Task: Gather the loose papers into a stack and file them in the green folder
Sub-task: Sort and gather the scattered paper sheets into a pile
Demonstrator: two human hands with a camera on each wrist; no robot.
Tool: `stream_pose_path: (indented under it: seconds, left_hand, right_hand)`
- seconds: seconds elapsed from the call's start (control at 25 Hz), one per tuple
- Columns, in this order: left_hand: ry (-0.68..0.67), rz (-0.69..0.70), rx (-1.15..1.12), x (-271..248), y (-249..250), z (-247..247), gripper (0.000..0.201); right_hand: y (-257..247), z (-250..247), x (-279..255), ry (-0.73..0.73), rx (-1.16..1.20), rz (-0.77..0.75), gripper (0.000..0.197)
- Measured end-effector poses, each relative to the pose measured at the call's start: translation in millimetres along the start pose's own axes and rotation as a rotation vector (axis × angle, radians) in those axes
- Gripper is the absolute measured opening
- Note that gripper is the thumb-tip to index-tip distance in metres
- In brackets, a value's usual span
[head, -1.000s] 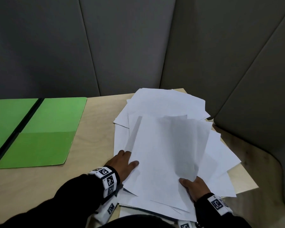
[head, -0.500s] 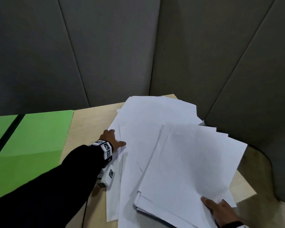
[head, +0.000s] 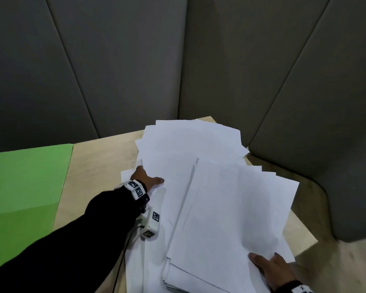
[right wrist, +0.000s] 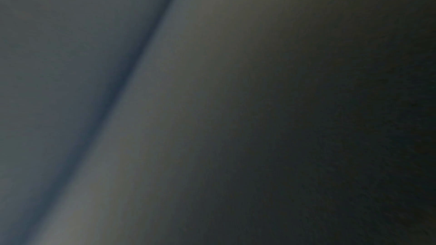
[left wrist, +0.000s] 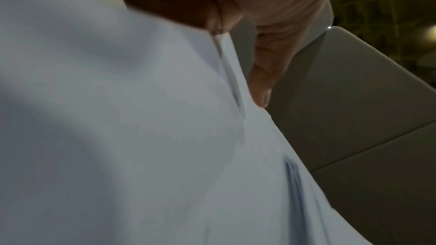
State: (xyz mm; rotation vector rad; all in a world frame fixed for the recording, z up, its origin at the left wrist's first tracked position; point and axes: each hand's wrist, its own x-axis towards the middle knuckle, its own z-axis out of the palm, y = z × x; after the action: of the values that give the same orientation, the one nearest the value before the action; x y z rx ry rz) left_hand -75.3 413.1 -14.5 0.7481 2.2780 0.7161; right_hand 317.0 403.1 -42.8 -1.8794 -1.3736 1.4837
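The loose papers (head: 199, 187) lie spread in front of you over the right half of the table (head: 101, 157), a fan of white sheets overlapping at different angles. The upper bundle (head: 237, 210) runs its long axis from your near right toward the far right corner, tilted a little rightward, its far corners stepped one behind another. The sheets beneath it at the far end are turned the other way, toward the far left.

Your left hand (head: 145, 179) reaches in at the left edge of the spread, thumb lying on top of a sheet and fingers tucked beneath it; in the left wrist view the thumb (left wrist: 266, 74) presses on the paper's lifted edge (left wrist: 228, 66), so it pinches the sheets there. Your right hand (head: 270, 268) rests on the near right corner of the upper bundle; you see thumb and fingers lying on top of the paper, but whether they curl round its edge cannot be told. The right wrist view is dark and blurred and shows nothing usable.

The green folder (head: 25, 191) lies open and flat on the left side of the table, well apart from the papers, bare wood between them. Grey padded panels (head: 125, 64) close in the table's far side and right, just beyond the papers' far corners.
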Motion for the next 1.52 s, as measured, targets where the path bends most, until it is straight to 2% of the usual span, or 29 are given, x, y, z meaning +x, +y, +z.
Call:
stream_pose_path:
  seconds: [0.24, 0.32, 0.4, 0.6, 0.8, 0.88, 1.0, 1.08, 1.16, 1.24, 1.36, 1.52]
  left_hand:
    - [-0.094, 0.119, 0.032, -49, -18, 22, 0.044]
    - [-0.068, 0.13, 0.033, -58, -19, 22, 0.036]
    - [-0.004, 0.118, -0.008, -66, -15, 14, 0.034]
    - [0.225, 0.103, -0.243, -72, -30, -38, 0.031]
    - [0.582, 0.091, -0.397, -99, -47, -99, 0.028]
    - [0.637, 0.058, -0.453, -107, -53, -118, 0.028]
    - [0.693, 0.078, -0.495, -115, -63, -135, 0.031]
    - [0.732, 0.104, -0.558, -119, -67, -139, 0.036]
    - [0.748, 0.07, -0.612, -120, -69, -143, 0.042]
    - [0.706, 0.013, -0.697, -119, -70, -148, 0.043]
    - [0.617, -0.026, -0.848, -123, -63, -151, 0.038]
    - [0.443, 0.055, -0.889, -119, -49, -130, 0.021]
  right_hand:
    - [1, 3, 0, -0.025, 0.08, -0.048, 0.041]
    - [2, 4, 2, -0.028, 0.138, -0.055, 0.031]
    - [0, 4, 2, -0.039, 0.167, -0.076, 0.022]
    - [7, 11, 7, -0.066, 0.186, -0.093, 0.017]
    - [6, 22, 12, -0.129, 0.198, -0.07, 0.022]
    - [2, 25, 11, -0.14, 0.197, -0.091, 0.031]
    - [-8, 30, 2, -0.182, 0.202, -0.089, 0.02]
    - [-10, 34, 0, -0.209, 0.197, -0.086, 0.025]
    - [-11, 36, 2, -0.224, 0.152, -0.091, 0.039]
    - [-10, 37, 3, -0.229, 0.145, -0.076, 0.044]
    - [-8, 39, 3, -0.247, 0.103, -0.087, 0.045]
    - [-11, 37, -1, -0.272, 0.073, -0.064, 0.035]
